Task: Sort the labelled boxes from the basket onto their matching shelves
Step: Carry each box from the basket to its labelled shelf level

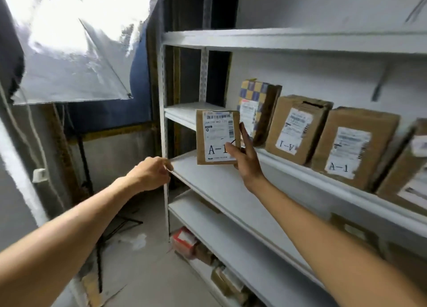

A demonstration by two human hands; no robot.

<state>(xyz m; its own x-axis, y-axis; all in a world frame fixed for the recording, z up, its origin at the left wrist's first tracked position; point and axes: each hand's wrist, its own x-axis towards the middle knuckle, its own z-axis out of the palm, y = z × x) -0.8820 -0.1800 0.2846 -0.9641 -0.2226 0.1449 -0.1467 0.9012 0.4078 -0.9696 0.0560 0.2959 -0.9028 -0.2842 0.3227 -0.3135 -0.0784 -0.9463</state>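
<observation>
White shelving (300, 41) is set against a pale wall. A box (215, 138) marked A-1 is held upright by the right hand (246, 159), pinched at its lower right corner with the thumb on the label and one finger raised along the edge. It is at the left end of the middle shelf (221, 186); whether it rests there cannot be told. The shelf's front corner, by the post (164, 122), is gripped by the curled left hand (150, 175). Just right of the box a checked box (256, 108) is stood, then a row of brown boxes (351, 147). Parcels (184, 239) are seen on the bottom shelf, and a silver sheet (69, 52) at upper left.
</observation>
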